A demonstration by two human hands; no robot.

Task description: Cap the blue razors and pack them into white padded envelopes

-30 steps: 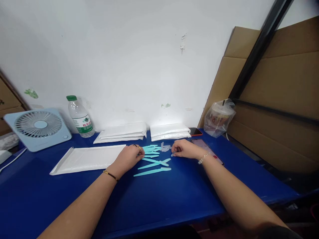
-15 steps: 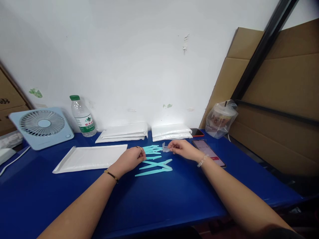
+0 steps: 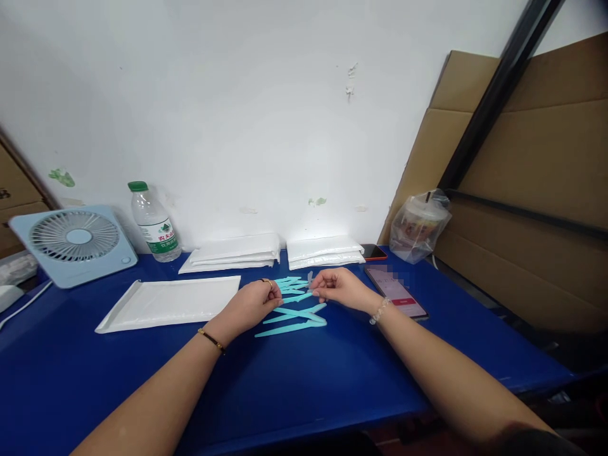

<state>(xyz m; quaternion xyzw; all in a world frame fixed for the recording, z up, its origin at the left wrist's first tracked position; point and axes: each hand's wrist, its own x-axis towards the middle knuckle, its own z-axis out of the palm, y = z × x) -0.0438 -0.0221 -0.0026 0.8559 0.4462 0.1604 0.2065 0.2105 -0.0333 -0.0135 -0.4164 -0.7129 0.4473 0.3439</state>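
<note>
Between my hands is a slim turquoise eyebrow razor (image 3: 298, 297), held just above the table. My left hand (image 3: 259, 300) pinches its left end, and the closed fingertips of my right hand (image 3: 338, 289) meet its right end. Whether a clear cap is also between the right fingers is hidden. Behind it, several more turquoise razors (image 3: 291, 283) lie in a loose pile, with small clear plastic pieces (image 3: 310, 277) partly covered by my right hand. Nearer to me, a few razors (image 3: 297, 326) lie crossed on the blue table (image 3: 304, 380).
A white padded packet (image 3: 171, 303) lies left of my left hand. Two stacks of white packets (image 3: 232, 250) (image 3: 325, 250) stand along the wall. A phone (image 3: 399, 294) lies right, another behind it. A fan (image 3: 78, 237), water bottle (image 3: 154, 221) and bagged drink cup (image 3: 420, 225) stand around.
My right hand has moved left and slightly towards me, from the clear plastic pieces to the razor's end. My left hand has shifted slightly right with the razor.
</note>
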